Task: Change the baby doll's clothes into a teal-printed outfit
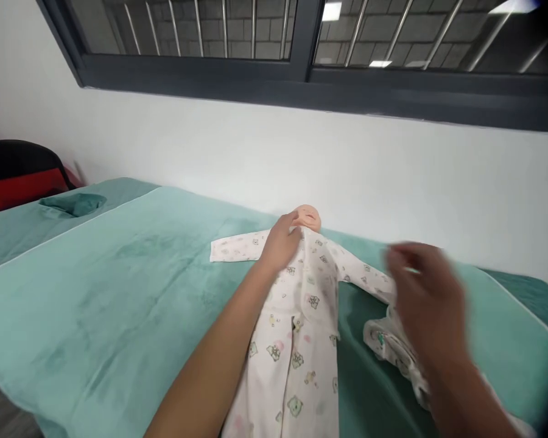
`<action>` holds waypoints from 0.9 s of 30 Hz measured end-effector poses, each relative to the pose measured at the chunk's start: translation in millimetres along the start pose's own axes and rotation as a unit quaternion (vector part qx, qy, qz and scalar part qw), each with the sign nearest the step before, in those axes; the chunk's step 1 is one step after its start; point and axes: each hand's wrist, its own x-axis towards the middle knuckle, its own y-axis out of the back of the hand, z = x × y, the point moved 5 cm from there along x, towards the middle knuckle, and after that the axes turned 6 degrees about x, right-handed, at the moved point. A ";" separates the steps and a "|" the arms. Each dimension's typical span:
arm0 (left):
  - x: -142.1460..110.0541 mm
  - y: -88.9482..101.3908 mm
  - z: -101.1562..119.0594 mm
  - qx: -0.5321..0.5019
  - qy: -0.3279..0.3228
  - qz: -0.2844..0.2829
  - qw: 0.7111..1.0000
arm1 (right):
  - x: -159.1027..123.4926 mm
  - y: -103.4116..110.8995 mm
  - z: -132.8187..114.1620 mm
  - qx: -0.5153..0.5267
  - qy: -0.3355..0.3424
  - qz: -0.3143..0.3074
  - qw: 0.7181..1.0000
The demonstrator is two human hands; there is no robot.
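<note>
A baby doll [309,216] lies on its back on the bed, its head close to the wall. It wears a white baby outfit [313,289] printed with small bears, with both sleeves stretched out sideways. At the doll's shoulder and neck, my left hand [283,242] has its fingers closed on the collar of the outfit. My right hand [427,298] is smeared by motion near the cuff of the right-hand sleeve. Its fingers look curled, but whether they hold anything is unclear. Beside and partly behind that hand lies a crumpled white printed cloth [386,340].
A green plush cover [132,274] spreads over the bed. A folded bit of green cloth [75,205] lies at the far left, near a black and red object [25,176]. The white wall [201,146] and a dark window frame [256,82] stand behind.
</note>
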 end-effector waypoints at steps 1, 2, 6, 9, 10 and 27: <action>6.8 -6.7 -2.3 0.005 0.005 -0.021 1.000 | 10.3 -40.1 -4.3 0.027 -0.012 -0.048 0.998; 10.9 -12.2 -5.3 0.011 0.006 -0.041 0.999 | 18.9 -77.2 -5.5 0.046 -0.025 -0.084 0.995; 13.7 -19.2 -20.4 -0.006 0.007 -0.074 0.997 | 36.7 -166.9 11.6 -0.003 -0.057 -0.179 0.982; 14.0 -19.1 -26.7 -0.030 0.009 -0.087 0.996 | 39.5 -173.6 27.9 -0.033 -0.071 -0.218 0.973; 14.3 -19.2 -26.5 -0.026 0.003 -0.091 0.996 | 40.1 -170.8 31.5 -0.027 -0.076 -0.223 0.971; -21.6 -10.6 -3.9 0.074 -0.073 -0.053 0.993 | 28.5 -140.5 38.0 0.176 -0.039 -0.102 0.978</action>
